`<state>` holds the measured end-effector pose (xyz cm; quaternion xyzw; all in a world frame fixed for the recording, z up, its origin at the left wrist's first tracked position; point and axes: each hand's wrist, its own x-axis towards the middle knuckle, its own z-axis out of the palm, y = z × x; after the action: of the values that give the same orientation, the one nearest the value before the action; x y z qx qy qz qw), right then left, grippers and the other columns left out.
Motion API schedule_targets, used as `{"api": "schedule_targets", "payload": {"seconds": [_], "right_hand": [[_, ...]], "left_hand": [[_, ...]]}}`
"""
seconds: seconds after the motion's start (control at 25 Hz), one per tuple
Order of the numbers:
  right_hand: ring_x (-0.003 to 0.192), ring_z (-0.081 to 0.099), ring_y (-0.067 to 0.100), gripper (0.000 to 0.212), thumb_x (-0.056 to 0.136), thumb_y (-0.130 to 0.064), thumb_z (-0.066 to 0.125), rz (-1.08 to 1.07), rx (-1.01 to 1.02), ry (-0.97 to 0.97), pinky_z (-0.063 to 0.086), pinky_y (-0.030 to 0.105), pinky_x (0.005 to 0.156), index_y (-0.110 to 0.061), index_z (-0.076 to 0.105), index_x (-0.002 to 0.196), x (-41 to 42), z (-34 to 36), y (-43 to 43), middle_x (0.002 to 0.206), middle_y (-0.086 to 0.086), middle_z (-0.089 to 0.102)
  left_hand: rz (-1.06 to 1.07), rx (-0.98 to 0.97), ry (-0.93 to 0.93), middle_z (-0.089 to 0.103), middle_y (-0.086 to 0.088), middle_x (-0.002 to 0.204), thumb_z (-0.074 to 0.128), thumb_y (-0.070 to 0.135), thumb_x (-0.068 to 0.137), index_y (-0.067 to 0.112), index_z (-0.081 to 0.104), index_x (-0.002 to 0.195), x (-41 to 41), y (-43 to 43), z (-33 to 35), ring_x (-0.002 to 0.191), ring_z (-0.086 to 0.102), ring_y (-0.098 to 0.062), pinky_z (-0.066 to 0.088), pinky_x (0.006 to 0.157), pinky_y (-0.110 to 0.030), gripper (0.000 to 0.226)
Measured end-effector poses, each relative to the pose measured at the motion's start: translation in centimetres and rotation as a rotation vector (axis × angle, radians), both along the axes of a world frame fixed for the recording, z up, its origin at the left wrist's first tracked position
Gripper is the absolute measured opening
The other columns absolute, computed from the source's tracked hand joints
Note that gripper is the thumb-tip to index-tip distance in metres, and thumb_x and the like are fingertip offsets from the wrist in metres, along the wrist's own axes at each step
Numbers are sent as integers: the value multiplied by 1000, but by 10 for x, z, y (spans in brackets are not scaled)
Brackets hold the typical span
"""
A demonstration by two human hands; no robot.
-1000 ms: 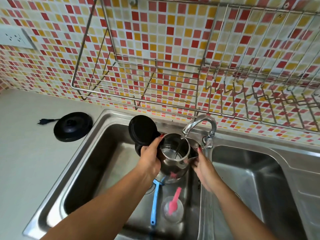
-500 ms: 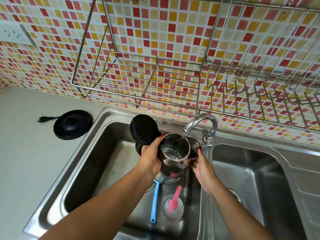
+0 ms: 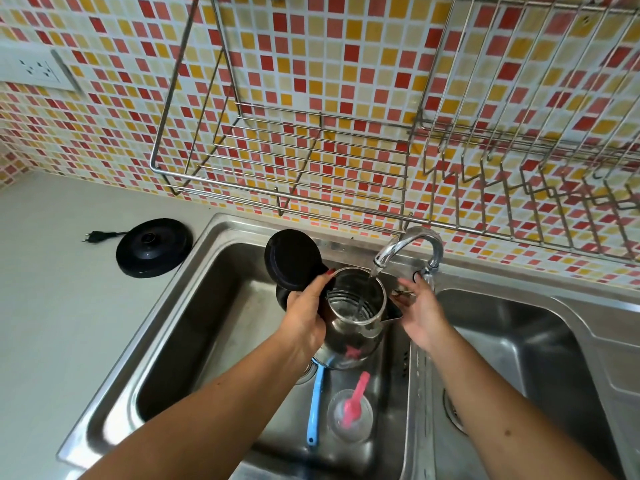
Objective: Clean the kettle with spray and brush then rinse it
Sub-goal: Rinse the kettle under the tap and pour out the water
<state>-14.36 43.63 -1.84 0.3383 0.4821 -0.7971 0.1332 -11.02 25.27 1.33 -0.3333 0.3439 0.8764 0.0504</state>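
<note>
Over the left basin of the sink [image 3: 162, 317] I hold a steel kettle [image 3: 353, 327], its black lid [image 3: 291, 259] hinged open to the left. My left hand [image 3: 306, 317] grips the kettle at the handle side. Water runs from the chrome tap [image 3: 408, 242] into the kettle's mouth. Just right of the spout, my right hand [image 3: 420, 315] has its fingers spread and a fingertip up by the tap's lever. Below the kettle lie a blue-handled brush [image 3: 315, 410] and a pink brush [image 3: 355, 396] in a clear cup [image 3: 349, 426]. No spray bottle is in view.
The kettle's black base [image 3: 154, 247] sits on the grey counter to the left, its plug [image 3: 95, 235] lying loose. A wire dish rack [image 3: 311, 161] hangs on the tiled wall above the sink. A second basin [image 3: 519, 341] lies to the right. A wall socket [image 3: 31, 69] is at upper left.
My right hand has left the kettle's spout side and moved up toward the tap lever, fingers spread. The left hand and kettle stay under the running water.
</note>
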Motion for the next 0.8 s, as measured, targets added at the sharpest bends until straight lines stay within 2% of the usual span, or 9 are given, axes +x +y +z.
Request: {"api": "schedule_targets", "payload": {"seconds": [0.08,0.2,0.28,0.36,0.48,0.6,0.72,0.76,0.8], "right_hand": [[81,57,21,39,95,-41,45,-101,-97,3,49,31,77,-9,57,114,-3,9,4,91,12,56],[106,55,25,25,94,-31,48,-277,-230,49,46,37,96,-9,56,99,4,23,18,107,14,54],[113,56,26,24,93,-25,50,-421,-320,79,47,36,98,-7,54,107,8,28,30,121,16,52],[116,57,28,35,93,-23,50,-507,-364,134,47,36,100,-7,47,123,18,32,30,129,20,51],[123,53,24,44,94,-27,48,-378,-124,141,39,36,106,-10,45,135,40,19,-3,137,14,54],[121,54,18,41,84,-49,59,-115,85,139,38,40,107,-31,60,120,64,10,-47,132,-1,60],[97,58,3,17,94,-44,47,-11,221,222,46,22,85,-41,53,110,67,23,-80,113,-14,62],[88,57,0,18,98,-39,41,8,221,231,47,17,76,-40,50,114,69,24,-91,104,-16,62],[87,58,-1,22,99,-38,38,38,220,256,49,16,76,-37,49,118,75,26,-104,101,-15,63]], "left_hand": [[0,5,9,72,-20,94,77,2,77,-5,47,134,0,0,1,72,75,-28,61,75,-44,65],[7,6,16,71,-20,96,76,1,77,-5,47,134,1,0,4,70,75,-27,62,69,-41,64],[6,-1,6,71,-21,98,76,2,77,-5,47,134,2,1,6,70,74,-26,62,69,-40,64],[1,-6,-7,71,-20,96,76,2,78,-5,48,133,1,3,6,69,74,-26,62,67,-39,62],[-3,17,15,72,-18,91,74,2,79,-7,51,129,2,2,8,67,74,-24,62,65,-38,56],[-27,18,53,72,-11,78,69,1,84,0,62,107,7,-1,14,63,73,-17,59,79,-40,23],[-19,-6,127,71,-7,79,65,2,87,3,66,98,12,-20,30,67,72,-14,55,87,-38,11],[-4,-25,158,71,-7,83,65,3,87,2,66,103,15,-32,32,71,71,-16,55,87,-38,16],[6,-51,183,71,-9,88,65,3,87,2,65,110,20,-46,34,76,71,-18,55,87,-38,23]]}}
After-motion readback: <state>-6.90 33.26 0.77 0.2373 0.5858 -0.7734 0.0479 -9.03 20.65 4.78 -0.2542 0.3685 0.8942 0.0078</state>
